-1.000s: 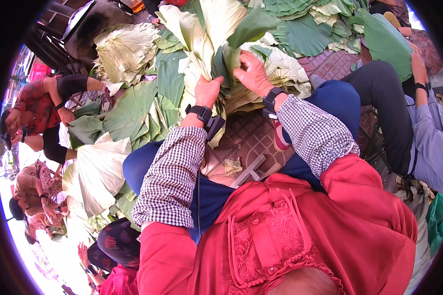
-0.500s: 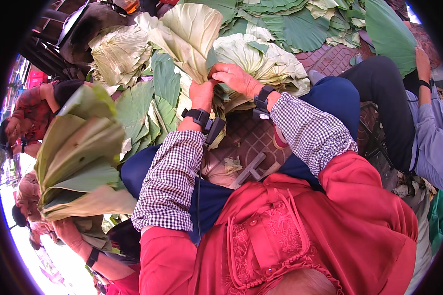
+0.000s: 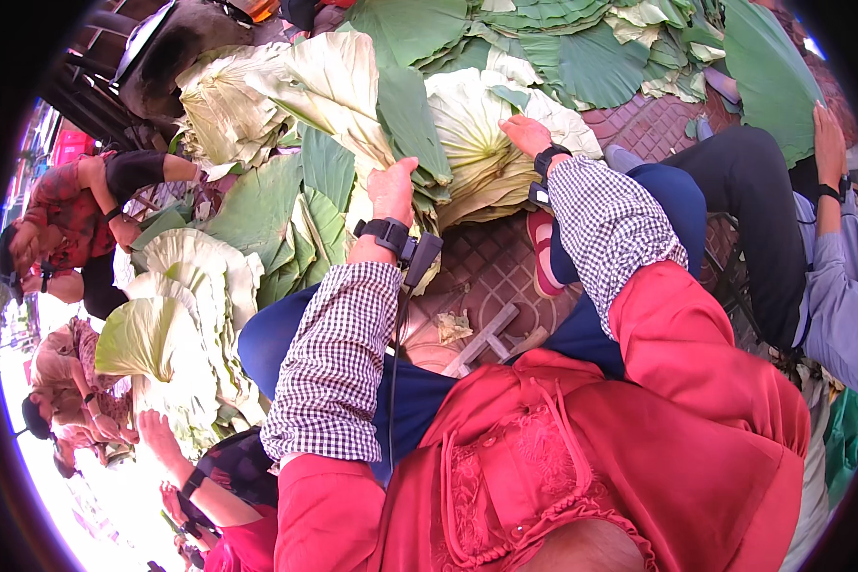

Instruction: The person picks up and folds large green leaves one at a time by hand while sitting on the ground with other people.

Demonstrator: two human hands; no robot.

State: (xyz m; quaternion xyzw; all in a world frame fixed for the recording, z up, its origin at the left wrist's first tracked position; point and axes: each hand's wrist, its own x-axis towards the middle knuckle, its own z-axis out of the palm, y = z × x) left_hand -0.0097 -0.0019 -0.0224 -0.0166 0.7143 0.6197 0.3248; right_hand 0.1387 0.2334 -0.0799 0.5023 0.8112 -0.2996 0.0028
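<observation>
My left hand is closed around the gathered base of large lotus leaves. A pale, dried lotus leaf fans up and left from it, and a green lotus leaf stands beside that one. To the right, my right hand is apart from the left, with its fingers loosely stretched over the edge of a pile of pale lotus leaves. Nothing shows in that hand, though its fingertips are partly hard to make out.
Another pale leaf pile and green leaves lie to the left. Green leaves cover the far ground. At right, a co-worker's hand holds a green leaf. A hand reaches toward pale leaves at left.
My right hand has moved right, away from my left hand, to the pale pile. The held leaves have spread and tilted left. The leaf bundle at left has dropped onto the pile, out of the co-worker's hand.
</observation>
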